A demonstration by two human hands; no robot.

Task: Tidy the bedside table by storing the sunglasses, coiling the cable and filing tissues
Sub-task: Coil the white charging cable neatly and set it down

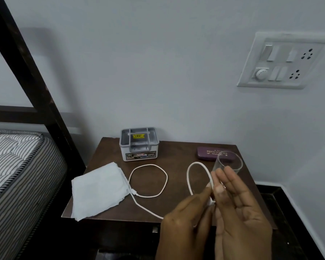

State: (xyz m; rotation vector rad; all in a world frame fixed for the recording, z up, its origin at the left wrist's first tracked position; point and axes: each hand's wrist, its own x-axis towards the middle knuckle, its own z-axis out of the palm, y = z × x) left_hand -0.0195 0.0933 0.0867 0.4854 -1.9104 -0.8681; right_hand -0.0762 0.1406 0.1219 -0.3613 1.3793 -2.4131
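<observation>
The dark wooden bedside table (176, 147) carries folded white tissues (99, 190) at its front-left corner and a grey plastic box (139, 145) at the back edge. A purple spectacle case (212, 153), closed, lies at the back-right. The left hand (184, 229) and right hand (240, 212) pinch one loop of white cable (148, 180) over the front edge; the rest lies at the table's middle.

the white cable (148, 180) makes one flat ring in the middle of the brown table (178, 152); its near end loops up on the right; the white tissues (99, 190) lie in a loose pile at the near left corner; the purple glasses case (208, 153) lies shut at the far right; the grey box (139, 145) sits far back.
</observation>
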